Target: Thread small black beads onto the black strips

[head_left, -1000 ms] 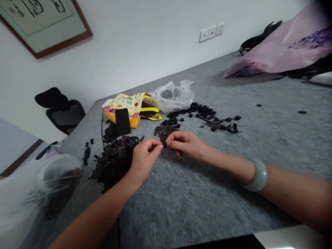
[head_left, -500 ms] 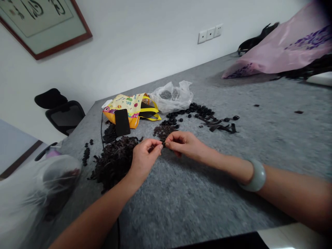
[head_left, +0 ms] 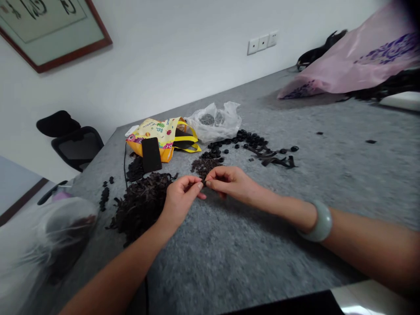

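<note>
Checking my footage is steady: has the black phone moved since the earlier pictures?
No, the black phone sits unchanged on the yellow tote bag; only the view shifted.

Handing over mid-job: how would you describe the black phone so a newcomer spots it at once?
On the grey felt tabletop, find the yellow-and-orange tote bag. The black smartphone lies across its front edge, the only smooth rectangular slab among the small dark pieces nearby.

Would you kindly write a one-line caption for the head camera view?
Left hand and right hand pinch a small dark piece near heaped dark strips.
</note>
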`<control>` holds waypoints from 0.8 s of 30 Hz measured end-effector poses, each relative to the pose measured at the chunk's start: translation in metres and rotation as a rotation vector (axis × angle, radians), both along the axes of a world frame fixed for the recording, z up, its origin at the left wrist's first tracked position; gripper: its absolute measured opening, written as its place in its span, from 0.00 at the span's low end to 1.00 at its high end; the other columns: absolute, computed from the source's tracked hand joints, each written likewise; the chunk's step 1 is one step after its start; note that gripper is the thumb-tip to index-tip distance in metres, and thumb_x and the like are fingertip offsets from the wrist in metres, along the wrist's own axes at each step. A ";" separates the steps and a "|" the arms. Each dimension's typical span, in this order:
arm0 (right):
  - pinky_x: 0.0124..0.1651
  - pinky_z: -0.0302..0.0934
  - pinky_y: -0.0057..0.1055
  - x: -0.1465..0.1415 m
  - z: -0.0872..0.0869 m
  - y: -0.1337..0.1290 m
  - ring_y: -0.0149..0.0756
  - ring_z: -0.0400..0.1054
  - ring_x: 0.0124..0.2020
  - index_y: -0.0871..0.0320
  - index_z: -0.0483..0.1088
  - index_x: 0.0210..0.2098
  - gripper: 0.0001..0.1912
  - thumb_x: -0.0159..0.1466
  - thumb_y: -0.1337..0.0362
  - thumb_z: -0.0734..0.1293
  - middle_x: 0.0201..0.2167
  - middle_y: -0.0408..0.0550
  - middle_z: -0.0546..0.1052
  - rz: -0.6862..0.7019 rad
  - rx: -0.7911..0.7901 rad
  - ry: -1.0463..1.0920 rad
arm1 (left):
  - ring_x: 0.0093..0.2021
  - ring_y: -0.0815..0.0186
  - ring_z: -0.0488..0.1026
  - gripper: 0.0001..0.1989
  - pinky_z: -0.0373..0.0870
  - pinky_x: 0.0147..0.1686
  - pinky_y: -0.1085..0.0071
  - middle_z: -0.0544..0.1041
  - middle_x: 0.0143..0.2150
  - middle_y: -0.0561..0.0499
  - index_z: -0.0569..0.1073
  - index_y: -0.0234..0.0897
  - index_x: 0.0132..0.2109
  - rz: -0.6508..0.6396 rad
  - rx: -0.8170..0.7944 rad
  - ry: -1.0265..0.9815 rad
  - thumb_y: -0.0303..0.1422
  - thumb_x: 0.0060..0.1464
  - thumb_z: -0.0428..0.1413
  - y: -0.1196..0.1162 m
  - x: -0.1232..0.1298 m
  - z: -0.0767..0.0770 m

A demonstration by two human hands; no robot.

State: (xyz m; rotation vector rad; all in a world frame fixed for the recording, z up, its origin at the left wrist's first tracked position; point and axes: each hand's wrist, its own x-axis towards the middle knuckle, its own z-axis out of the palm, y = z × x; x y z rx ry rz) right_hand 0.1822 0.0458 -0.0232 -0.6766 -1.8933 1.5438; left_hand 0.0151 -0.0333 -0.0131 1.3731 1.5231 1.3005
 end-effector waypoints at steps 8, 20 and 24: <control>0.22 0.50 0.24 0.005 0.000 0.000 0.24 0.56 0.21 0.60 0.73 0.32 0.09 0.62 0.60 0.68 0.21 0.38 0.67 0.032 0.130 -0.040 | 0.25 0.70 0.76 0.06 0.71 0.28 0.74 0.74 0.28 0.56 0.73 0.36 0.31 -0.117 -0.040 -0.001 0.33 0.50 0.62 -0.002 -0.005 0.005; 0.23 0.61 0.24 0.008 -0.001 0.008 0.25 0.64 0.22 0.59 0.74 0.42 0.21 0.56 0.52 0.76 0.29 0.42 0.74 0.099 -0.149 0.064 | 0.26 0.68 0.76 0.06 0.70 0.30 0.72 0.74 0.25 0.56 0.72 0.38 0.33 -0.119 0.039 0.015 0.35 0.55 0.59 -0.007 -0.011 0.008; 0.23 0.59 0.23 0.007 0.001 0.006 0.24 0.64 0.22 0.59 0.75 0.37 0.16 0.58 0.53 0.75 0.27 0.42 0.73 0.090 -0.093 0.047 | 0.26 0.68 0.76 0.07 0.69 0.30 0.73 0.75 0.25 0.56 0.72 0.38 0.34 -0.124 0.036 0.020 0.35 0.56 0.59 -0.007 -0.010 0.006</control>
